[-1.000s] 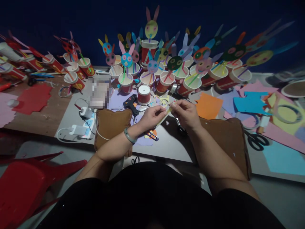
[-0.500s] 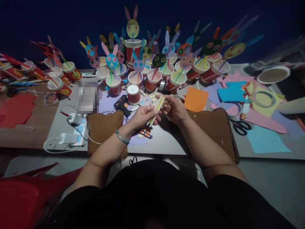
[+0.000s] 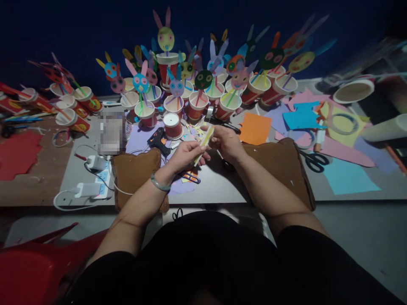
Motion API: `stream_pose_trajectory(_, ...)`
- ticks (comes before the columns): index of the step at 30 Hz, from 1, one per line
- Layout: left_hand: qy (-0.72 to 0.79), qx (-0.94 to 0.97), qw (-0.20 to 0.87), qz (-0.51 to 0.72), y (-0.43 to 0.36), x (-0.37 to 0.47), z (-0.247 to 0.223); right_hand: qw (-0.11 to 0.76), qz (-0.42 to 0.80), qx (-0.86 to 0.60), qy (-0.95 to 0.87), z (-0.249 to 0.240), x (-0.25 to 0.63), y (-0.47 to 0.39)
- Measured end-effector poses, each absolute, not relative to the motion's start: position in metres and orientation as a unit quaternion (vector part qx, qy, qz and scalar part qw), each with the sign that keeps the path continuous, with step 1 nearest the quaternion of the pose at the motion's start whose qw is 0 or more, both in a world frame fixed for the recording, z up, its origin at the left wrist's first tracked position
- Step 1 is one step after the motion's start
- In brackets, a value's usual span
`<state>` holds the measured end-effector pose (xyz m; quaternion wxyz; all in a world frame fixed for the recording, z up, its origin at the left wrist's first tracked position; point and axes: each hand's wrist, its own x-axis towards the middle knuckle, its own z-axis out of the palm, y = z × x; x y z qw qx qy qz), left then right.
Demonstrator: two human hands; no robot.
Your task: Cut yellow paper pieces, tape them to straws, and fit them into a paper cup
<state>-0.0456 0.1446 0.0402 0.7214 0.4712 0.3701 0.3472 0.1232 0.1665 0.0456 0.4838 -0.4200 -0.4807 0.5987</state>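
A narrow yellow-and-white strip [image 3: 207,136] slants upward in front of me, above the table. My left hand [image 3: 187,156] is closed around its lower part, the thumb lying on top. At the upper end my right hand [image 3: 226,143] has its fingers bent in a pinch against the strip's edge; the fingertips are partly hidden. Left of the hands lies a black glue gun [image 3: 159,143], with an upside-down red paper cup [image 3: 172,127] beside it. Under my left hand is a dark-handled tool [image 3: 191,177] on coloured paper scraps.
Red paper cups with rabbit-face straws [image 3: 197,106] line the back. Brown cushions [image 3: 136,173] lie under both forearms. A power strip [image 3: 103,182] with cables is at left. Black scissors [image 3: 314,161], coloured paper [image 3: 349,176] and tape rolls [image 3: 345,123] lie at right.
The view has shifted slightly, so the table's things sit further left. Both hands still hold the strip at nearly the same place, the right fingers now closer against its upper end.
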Motion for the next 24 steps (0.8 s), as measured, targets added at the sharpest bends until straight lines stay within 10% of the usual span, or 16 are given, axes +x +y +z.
stream_pose_trajectory(24, 0.382, 0.497, 0.689, 0.365, 0.146, -0.044, 0.032, 0.461, 0.557, -0.425, -0.545, 0.045, 0.128, 0.169)
